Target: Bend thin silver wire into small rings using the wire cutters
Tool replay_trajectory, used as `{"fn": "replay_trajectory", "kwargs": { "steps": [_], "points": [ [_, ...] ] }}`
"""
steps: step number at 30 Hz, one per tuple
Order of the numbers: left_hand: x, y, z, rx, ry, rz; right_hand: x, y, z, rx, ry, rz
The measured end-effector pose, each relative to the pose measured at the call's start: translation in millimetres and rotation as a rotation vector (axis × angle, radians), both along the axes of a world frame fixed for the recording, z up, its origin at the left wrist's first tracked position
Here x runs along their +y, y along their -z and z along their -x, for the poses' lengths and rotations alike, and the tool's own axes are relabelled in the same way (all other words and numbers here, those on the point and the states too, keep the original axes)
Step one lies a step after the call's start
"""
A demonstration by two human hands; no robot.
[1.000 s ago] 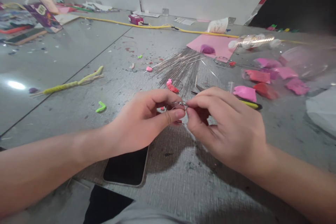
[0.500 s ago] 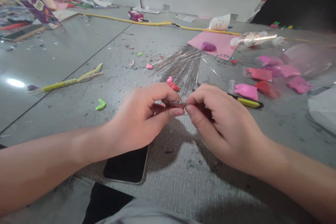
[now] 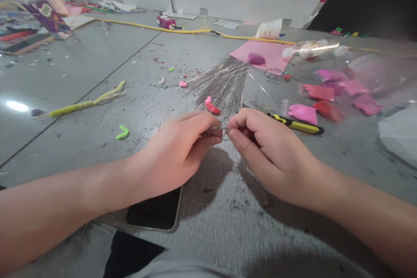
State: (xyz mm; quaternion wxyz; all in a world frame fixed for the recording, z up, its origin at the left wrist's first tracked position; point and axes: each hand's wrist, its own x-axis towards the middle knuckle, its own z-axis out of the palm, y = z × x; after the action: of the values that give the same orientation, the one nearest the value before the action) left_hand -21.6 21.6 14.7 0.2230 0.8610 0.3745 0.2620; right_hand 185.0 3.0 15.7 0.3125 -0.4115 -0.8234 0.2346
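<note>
My left hand (image 3: 182, 147) and my right hand (image 3: 267, 152) meet just above the grey table, both pinching one thin silver wire (image 3: 219, 130) that is bent into a small loop between the fingertips. Most of the loop is hidden by my fingers. Just beyond the hands lies a fanned bundle of straight silver wires (image 3: 224, 80) with a small red and pink clay piece (image 3: 211, 105) on it. A yellow and black tool (image 3: 298, 125) lies right behind my right hand.
A dark phone (image 3: 154, 213) lies face up under my left wrist. Pink and red clay lumps in clear bags (image 3: 322, 95) sit at the right, a pink sheet (image 3: 267, 52) behind. A yellow-green wrapped stem (image 3: 87, 103) and a green scrap (image 3: 123, 132) lie at the left.
Both hands have stayed together on the wire, shifting slightly. The loop showed more openly a second ago; now my fingers close more tightly over it.
</note>
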Motion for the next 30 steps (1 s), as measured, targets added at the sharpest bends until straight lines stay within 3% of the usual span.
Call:
{"fn": "replay_trajectory", "kwargs": {
  "steps": [11,13,17,21,24,30],
  "points": [
    [3.2,-1.3,0.2,-0.121,0.049,0.089,6.9,-11.5,-7.9,0.111,-0.097,0.252],
    [3.3,-1.1,-1.9,-0.186,0.028,0.209,9.9,-9.0,-9.4,0.094,-0.080,0.143],
    [1.4,-0.1,-6.6,-0.424,0.045,0.466,12.2,-0.6,-11.2,-0.004,-0.042,-0.347],
    [-2.8,-0.1,-8.2,-0.544,0.094,0.558,8.0,1.4,-10.8,-0.109,0.025,-0.700],
    [-5.6,-0.7,-8.4,-0.541,0.093,0.599,3.1,-3.1,-11.5,-0.231,0.027,-0.829],
    [-7.5,0.6,-7.6,-0.532,0.095,0.600,-5.9,-10.5,-14.9,-0.335,-0.023,-0.828]
  ]
}}
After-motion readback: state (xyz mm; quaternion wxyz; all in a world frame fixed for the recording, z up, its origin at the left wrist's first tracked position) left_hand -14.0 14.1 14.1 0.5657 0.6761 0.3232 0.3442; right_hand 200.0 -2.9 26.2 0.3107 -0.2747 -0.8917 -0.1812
